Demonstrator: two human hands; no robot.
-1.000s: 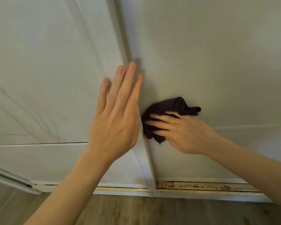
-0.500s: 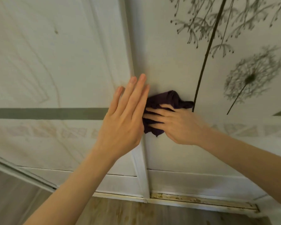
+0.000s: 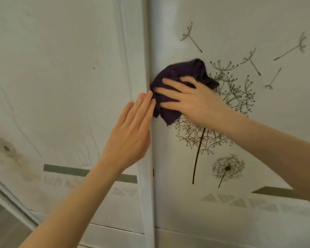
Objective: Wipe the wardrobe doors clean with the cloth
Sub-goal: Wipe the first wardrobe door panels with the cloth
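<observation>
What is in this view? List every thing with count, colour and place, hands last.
cloth: 1, dark purple, bunched against the right door near its left edge
left door: 1, white with faint markings, left half of the view
right door: 1, white, right half of the view
frame strip: 1, white, vertical, between the doors
dandelion prints: several heads and loose seeds, dark brown-grey, on the right door
grey bars: 2, grey, one low on each door
left hand: 1, bare, flat on the frame strip, fingers straight
right hand: 1, bare, pressing the cloth, fingers spread over it
</observation>
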